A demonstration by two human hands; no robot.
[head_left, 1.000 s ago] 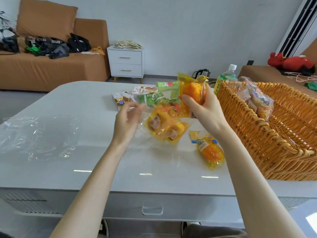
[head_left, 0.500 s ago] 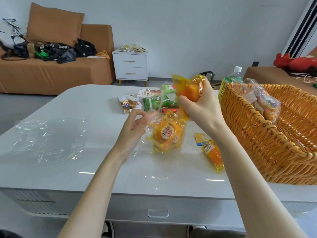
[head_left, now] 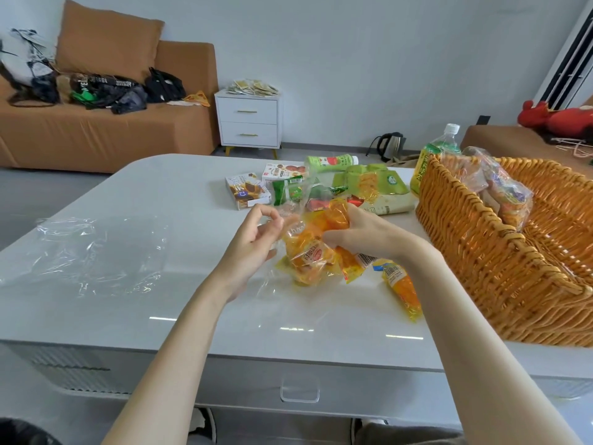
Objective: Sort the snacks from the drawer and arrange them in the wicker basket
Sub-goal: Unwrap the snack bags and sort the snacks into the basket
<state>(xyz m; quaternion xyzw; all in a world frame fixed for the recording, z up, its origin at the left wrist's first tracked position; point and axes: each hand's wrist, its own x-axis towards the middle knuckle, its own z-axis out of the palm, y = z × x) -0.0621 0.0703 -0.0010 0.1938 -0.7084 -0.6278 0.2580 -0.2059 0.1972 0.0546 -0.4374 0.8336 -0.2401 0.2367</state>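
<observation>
White table [head_left: 134,303] holds everything, wicker basket [head_left: 500,271] just right of the right hand [head_left: 362,232], bagged snacks already in it (far corner). That hand is clenched around an orange snack packet [head_left: 338,215]. Left hand [head_left: 253,242] pinches the clear bag [head_left: 290,208] holding more orange packets [head_left: 309,263] just below both hands.

Little print reads clearly. The clear bag [head_left: 293,231] shows pale letters like "hya". The orange snack packet [head_left: 309,263] bears a red oval label, illegible; another packet [head_left: 401,284] carries a barcode.
</observation>
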